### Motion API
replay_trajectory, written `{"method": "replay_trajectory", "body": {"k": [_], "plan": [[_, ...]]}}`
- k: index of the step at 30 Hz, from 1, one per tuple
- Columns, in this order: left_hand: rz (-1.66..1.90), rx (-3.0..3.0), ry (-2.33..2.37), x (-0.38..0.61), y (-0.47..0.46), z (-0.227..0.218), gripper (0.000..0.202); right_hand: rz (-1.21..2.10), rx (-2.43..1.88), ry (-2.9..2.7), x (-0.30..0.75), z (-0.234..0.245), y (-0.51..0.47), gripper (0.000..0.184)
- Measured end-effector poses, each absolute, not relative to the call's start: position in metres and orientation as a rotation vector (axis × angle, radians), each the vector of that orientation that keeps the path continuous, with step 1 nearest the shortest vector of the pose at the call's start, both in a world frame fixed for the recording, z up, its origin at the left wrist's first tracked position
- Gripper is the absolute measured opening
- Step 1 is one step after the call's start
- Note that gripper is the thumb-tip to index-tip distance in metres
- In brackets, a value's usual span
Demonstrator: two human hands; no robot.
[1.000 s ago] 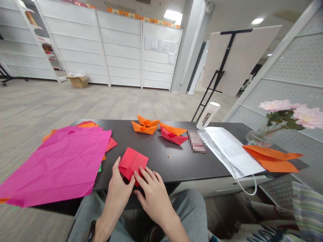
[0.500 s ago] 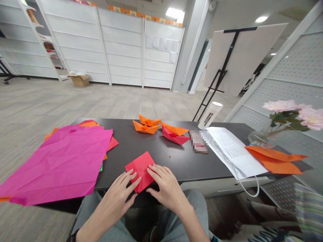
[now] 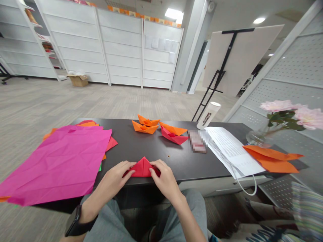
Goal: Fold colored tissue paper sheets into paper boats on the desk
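Note:
A piece of red folded paper (image 3: 143,167) stands in a triangular shape at the table's near edge, its point upward and a crease down its middle. My left hand (image 3: 120,173) pinches its left corner between thumb and fingers. On the other side, my right hand (image 3: 163,174) grips the right corner the same way. Beyond them sit orange paper boats (image 3: 145,126), one behind the other. Beside these a red paper boat (image 3: 174,136) rests against another orange boat (image 3: 176,127).
Large magenta paper sheets (image 3: 63,161) cover the dark table's left side. To the right are a blurred flat object (image 3: 197,141), a white bottle (image 3: 209,116), printed pages (image 3: 227,148) with a white cable, folded orange paper (image 3: 274,159) and a flower vase (image 3: 258,136).
The red paper has gone from a flat, diamond-like square to a triangle with its point up. Both hands have shifted from lying on top of it to gripping its two sides.

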State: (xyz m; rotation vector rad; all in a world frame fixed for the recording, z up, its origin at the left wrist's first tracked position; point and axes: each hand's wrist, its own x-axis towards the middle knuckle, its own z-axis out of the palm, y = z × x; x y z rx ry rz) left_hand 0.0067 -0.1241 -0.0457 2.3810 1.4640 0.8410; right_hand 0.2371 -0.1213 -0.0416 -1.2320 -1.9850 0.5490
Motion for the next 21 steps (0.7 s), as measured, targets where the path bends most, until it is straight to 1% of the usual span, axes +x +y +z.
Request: {"method": "replay_trajectory", "body": {"k": [3, 6, 8, 11, 14, 19, 21], "plan": [[0.902, 2.369, 1.498, 0.009, -0.117, -0.046, 0.023, 0.581, -1.261, -1.935, 0.231, -0.047, -0.115, 0.027], [0.945, 2.485, 1.492, 0.014, -0.120, -0.052, 0.024, 0.495, -1.318, -1.961, 0.229, -0.051, -0.115, 0.022], [0.890, 2.578, 1.466, 0.021, -0.129, -0.057, 0.028, 0.401, -1.349, -2.012, 0.228, -0.051, -0.116, 0.020], [0.773, 2.735, 1.452, 0.031, -0.143, -0.065, 0.033, 0.235, -1.393, -2.093, 0.222, -0.048, -0.120, 0.023], [0.711, 2.854, 1.434, 0.034, -0.152, -0.073, 0.045, 0.149, -1.328, -2.178, 0.212, -0.047, -0.130, 0.031], [0.639, 2.932, 1.416, 0.024, -0.152, -0.074, 0.055, 0.158, -1.112, -2.388, 0.213, -0.058, -0.155, 0.056], [0.580, 2.949, 1.413, 0.020, -0.150, -0.071, 0.059, 0.156, -1.109, -2.445, 0.228, -0.059, -0.161, 0.061]]}}
